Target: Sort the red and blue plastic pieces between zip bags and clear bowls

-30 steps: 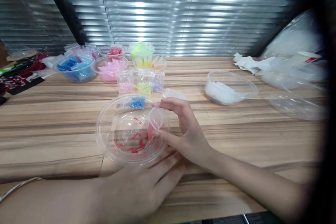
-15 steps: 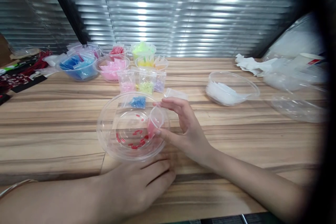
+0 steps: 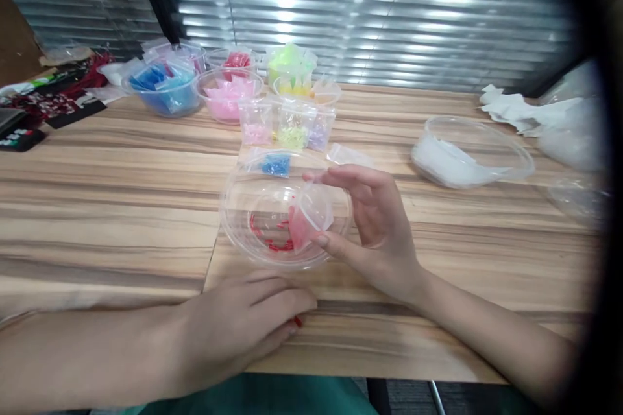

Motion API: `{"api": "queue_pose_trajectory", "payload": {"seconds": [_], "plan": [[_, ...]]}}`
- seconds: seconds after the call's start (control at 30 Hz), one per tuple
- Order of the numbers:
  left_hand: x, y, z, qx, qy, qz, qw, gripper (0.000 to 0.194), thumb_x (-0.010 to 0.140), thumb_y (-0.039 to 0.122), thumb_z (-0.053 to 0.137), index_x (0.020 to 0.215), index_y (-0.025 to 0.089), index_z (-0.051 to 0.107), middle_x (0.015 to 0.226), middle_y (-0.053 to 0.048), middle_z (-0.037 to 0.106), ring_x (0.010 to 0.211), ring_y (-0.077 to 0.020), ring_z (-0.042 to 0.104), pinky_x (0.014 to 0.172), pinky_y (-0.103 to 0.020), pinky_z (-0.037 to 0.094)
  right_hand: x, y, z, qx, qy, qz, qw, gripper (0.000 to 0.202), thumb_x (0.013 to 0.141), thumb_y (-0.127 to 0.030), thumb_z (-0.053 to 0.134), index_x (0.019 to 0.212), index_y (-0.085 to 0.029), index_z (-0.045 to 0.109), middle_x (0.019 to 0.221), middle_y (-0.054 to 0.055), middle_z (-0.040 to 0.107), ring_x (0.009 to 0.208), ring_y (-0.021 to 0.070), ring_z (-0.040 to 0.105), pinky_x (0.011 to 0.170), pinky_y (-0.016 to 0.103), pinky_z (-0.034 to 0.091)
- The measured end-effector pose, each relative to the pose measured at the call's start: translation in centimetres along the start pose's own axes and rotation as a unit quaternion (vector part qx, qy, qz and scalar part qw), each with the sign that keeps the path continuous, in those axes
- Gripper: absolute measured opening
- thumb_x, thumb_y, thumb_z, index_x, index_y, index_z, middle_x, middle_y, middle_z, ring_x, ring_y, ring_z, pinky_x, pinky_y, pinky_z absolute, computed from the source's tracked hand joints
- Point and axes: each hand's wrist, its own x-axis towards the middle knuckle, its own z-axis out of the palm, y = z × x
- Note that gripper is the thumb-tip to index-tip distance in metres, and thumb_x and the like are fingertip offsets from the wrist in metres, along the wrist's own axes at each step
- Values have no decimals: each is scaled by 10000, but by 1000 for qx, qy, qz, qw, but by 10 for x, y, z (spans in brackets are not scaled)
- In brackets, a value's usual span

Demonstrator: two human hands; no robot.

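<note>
Wooden surface ahead: your right hand pinches a small bag tilted, mouth up, over the clear dish just left; your left hand rests loosely curled, empty, nearer you.
</note>
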Motion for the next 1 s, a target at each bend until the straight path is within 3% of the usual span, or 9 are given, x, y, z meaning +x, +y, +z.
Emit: {"api": "queue_pose_trajectory", "payload": {"seconds": [0.17, 0.33, 0.5, 0.67, 0.8, 1.0], "plan": [[0, 0, -3, -63, -9, -16, 998, 269, 888, 91, 476, 1132, 197, 517, 981, 3, 669, 857, -84, 626, 753, -151, 489, -1, -1, 2, -13, 11, -13, 1000, 573, 746, -217, 749, 1242, -319, 483, 1219, 40, 543, 1192, 264, 540, 1047, 517, 441], [4, 0, -9, -17, -18, 19, 999, 214, 914, 95, 436, 1077, 171, 550, 901, -7, 649, 777, -90, 604, 686, -159, 469, -1, -3, 4, -11, 14, -18, 1000, 536, 760, -234, 736, 1221, -346, 487, 1214, 12, 540, 1175, 260, 554, 1032, 501, 467], [0, -2, -9, 36, -44, 38, 998, 243, 932, 117, 402, 1125, 174, 537, 953, -17, 646, 861, -123, 602, 739, -177, 469, -2, -5, 5, -14, 10, -12, 1000, 525, 765, -245, 730, 1215, -357, 483, 1212, 14, 544, 1174, 271, 558, 1033, 516, 459], [0, 2, -13, 41, -36, 49, 997, 293, 934, 106, 401, 1188, 147, 542, 1016, -43, 657, 934, -137, 605, 862, -203, 474, -3, -6, 5, -28, 9, -2, 1000, 503, 771, -284, 730, 1200, -362, 479, 1245, 17, 513, 1167, 273, 568, 1019, 517, 465], [5, 7, -21, 37, -95, 60, 993, 357, 934, 86, 325, 1135, 163, 610, 1029, -58, 652, 904, -138, 612, 818, -205, 493, -3, -6, 5, -30, 10, 5, 999, 509, 768, -277, 730, 1202, -363, 480, 1219, 13, 522, 1172, 272, 565, 1021, 515, 465], [4, 5, -21, 22, -87, 42, 995, 364, 923, 51, 305, 1011, 150, 644, 967, -60, 644, 845, -139, 605, 765, -208, 494, -3, -6, 4, -30, 14, 10, 999, 480, 768, -314, 731, 1187, -357, 500, 1253, 15, 505, 1171, 275, 564, 1006, 511, 479]]}}
